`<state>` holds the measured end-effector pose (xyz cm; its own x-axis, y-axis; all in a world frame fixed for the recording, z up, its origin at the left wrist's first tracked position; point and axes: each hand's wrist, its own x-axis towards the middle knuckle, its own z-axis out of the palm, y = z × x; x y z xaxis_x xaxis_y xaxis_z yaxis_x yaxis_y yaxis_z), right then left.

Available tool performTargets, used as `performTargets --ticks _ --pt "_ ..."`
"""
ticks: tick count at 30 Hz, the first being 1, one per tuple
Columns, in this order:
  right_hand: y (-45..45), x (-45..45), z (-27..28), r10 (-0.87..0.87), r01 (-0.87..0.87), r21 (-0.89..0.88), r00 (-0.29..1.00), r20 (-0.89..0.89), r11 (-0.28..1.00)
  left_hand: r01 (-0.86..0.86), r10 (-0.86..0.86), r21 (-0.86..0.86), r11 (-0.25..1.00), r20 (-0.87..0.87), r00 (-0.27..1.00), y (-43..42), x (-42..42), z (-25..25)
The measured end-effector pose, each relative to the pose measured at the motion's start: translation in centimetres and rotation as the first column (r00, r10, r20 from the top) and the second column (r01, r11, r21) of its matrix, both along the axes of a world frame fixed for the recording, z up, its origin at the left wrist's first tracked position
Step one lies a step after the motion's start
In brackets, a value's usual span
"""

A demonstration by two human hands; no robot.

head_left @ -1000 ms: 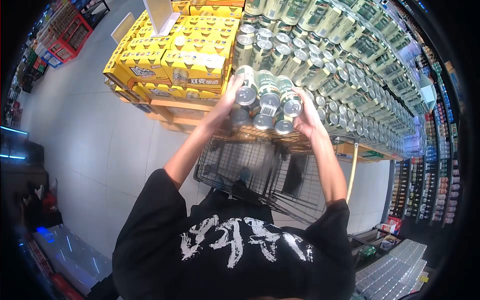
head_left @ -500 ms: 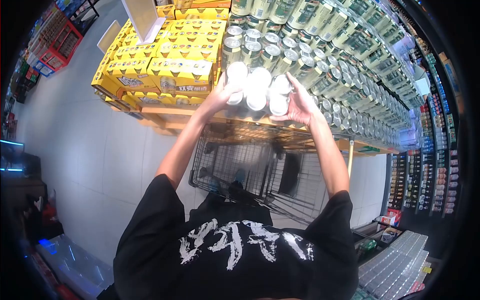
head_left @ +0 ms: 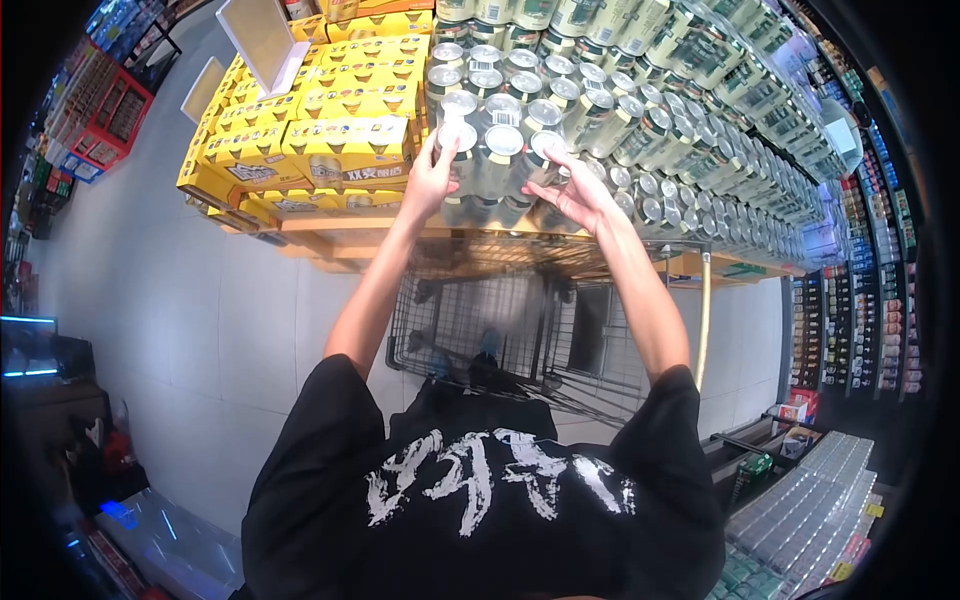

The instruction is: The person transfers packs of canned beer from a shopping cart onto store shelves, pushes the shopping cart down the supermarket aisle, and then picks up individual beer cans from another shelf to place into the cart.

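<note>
A shrink-wrapped pack of cans [head_left: 502, 165] stands upright at the front edge of the can display, silver lids facing up. My left hand [head_left: 432, 178] grips its left side, fingers against the front left can. On the opposite side, my right hand [head_left: 578, 192] has its fingers curled around the front right corner. Between the hands the pack's front row shows through clear wrap. Whether its base rests fully on what lies beneath is hard to see.
Yellow beer cartons [head_left: 340, 155] are stacked left of the cans, with a white sign stand [head_left: 262, 50] on top. More green-and-cream cans [head_left: 690, 120] rise to the right. Below the wooden display edge [head_left: 340, 240] stands a wire shopping cart [head_left: 500, 320]. Shelves [head_left: 850, 320] line the far right.
The pack, held tilted with its pale can ends toward me, now stands upright among the other cans. Both hands remain at its sides, and the view has shifted slightly.
</note>
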<state>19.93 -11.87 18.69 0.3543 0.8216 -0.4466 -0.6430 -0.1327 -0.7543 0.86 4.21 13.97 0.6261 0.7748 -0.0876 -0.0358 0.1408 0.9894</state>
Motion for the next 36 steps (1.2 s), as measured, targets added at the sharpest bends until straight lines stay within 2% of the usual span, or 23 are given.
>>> performTargets --ticks 5,8,9,12,13,16,17,18,20,21,22,23,24,25,26,27,28,29,30,31,33,36 --pt "0.3 -0.4 -1.3 -0.070 0.070 0.045 0.998 -0.008 0.997 -0.250 0.223 0.081 0.965 0.248 0.943 -2.1 0.5 -1.5" --pt "0.5 -0.5 -2.4 -0.108 0.104 0.079 0.993 0.045 0.991 -0.352 0.318 0.109 0.930 0.243 0.916 -2.4 1.4 -1.9" --pt "0.4 -0.1 -2.6 -0.062 0.056 0.096 0.996 0.062 0.994 -0.347 0.307 0.193 0.918 0.211 0.928 -1.6 1.7 -3.7" --pt "0.0 0.2 -2.5 0.027 -0.036 0.152 0.998 0.060 0.988 -0.329 0.316 0.209 0.921 0.093 0.944 -0.8 1.7 -4.5" --pt "-0.6 -0.9 -1.9 -0.084 0.071 0.138 0.992 0.095 0.988 -0.278 0.280 0.225 0.934 0.026 0.960 -0.9 1.1 -4.2" --pt "-3.4 -3.9 -2.1 -0.232 0.225 0.123 0.972 0.045 0.966 -0.231 0.228 0.133 0.964 0.041 0.973 -4.9 -1.7 -3.7" --pt "-5.3 -4.8 -3.1 -0.217 0.203 0.185 0.974 0.059 0.962 -0.221 0.221 0.223 0.949 0.026 0.975 -6.5 -3.1 -4.6" --pt "-7.4 -5.3 -4.8 -0.234 0.221 0.163 0.970 0.065 0.961 -0.208 0.213 0.308 0.928 0.015 0.977 -8.1 -4.6 -6.6" --pt "-12.9 -7.8 -6.6 -0.232 0.219 0.080 0.938 0.256 0.972 0.044 -0.023 0.377 0.925 -0.061 0.998 -9.3 -8.5 -14.7" --pt "-16.0 -8.9 -8.0 -0.254 0.260 0.019 0.918 0.304 0.965 0.207 -0.103 0.437 0.875 -0.249 0.963 -10.2 -11.1 -18.0" --pt "-19.3 -9.7 -9.4 -0.281 0.305 -0.031 0.907 0.313 0.952 0.373 -0.225 0.368 0.852 -0.384 0.895 -11.5 -14.0 -20.8" --pt "-22.7 -10.4 -10.6 -0.306 0.347 -0.081 0.896 0.321 0.934 0.538 -0.326 0.311 0.784 -0.532 0.782 -11.9 -17.2 -27.0" --pt "-26.1 -10.7 -11.6 -0.351 0.421 -0.134 0.863 0.363 0.897 0.631 -0.381 0.251 0.734 -0.618 0.688 -13.6 -20.5 -29.9" --pt "-29.4 -10.7 -12.2 -0.383 0.510 -0.189 0.801 0.461 0.839 0.760 -0.540 0.094 0.644 -0.648 0.537 -14.8 -23.1 -31.1" --pt "-32.9 -10.0 -13.3 -0.424 0.583 -0.171 0.734 0.531 0.795 0.776 -0.589 -0.078 0.626 -0.701 0.404 -16.5 -26.2 -35.4" --pt "-35.9 -9.4 -13.4 -0.445 0.681 -0.184 0.635 0.632 0.709 0.882 -0.513 0.169 0.440 -0.758 0.402 -17.8 -28.5 -34.7" --pt "-38.6 -8.5 -13.1 -0.414 0.759 -0.211 0.540 0.732 0.616 0.898 -0.360 0.251 0.363 -0.851 0.383 -19.6 -29.4 -32.0" --pt "-41.5 -7.1 -13.9 -0.406 0.799 -0.118 0.419 0.812 0.589 0.899 -0.352 0.208 0.385 -0.868 0.351 -20.2 -29.1 -32.1" --pt "-43.6 -5.9 -13.7 -0.260 0.831 -0.068 0.249 0.933 0.552 0.897 -0.341 0.165 0.410 -0.884 0.319 -20.4 -28.9 -32.7" --pt "-45.4 -4.5 -13.6 -0.228 0.860 -0.065 0.206 0.952 0.506 0.891 -0.302 0.201 0.408 -0.891 0.339 -20.8 -28.7 -32.1" --pt "-48.0 -1.5 -13.1 0.047 0.889 -0.103 0.091 0.995 0.445 0.870 -0.219 0.279 0.406 -0.895 0.389 -21.4 -27.3 -30.8" --pt "-52.1 3.9 -17.7 0.441 0.948 -0.093 -0.053 0.896 0.304 0.853 -0.332 0.258 0.453 -0.840 0.430 -21.6 -25.5 -31.0"
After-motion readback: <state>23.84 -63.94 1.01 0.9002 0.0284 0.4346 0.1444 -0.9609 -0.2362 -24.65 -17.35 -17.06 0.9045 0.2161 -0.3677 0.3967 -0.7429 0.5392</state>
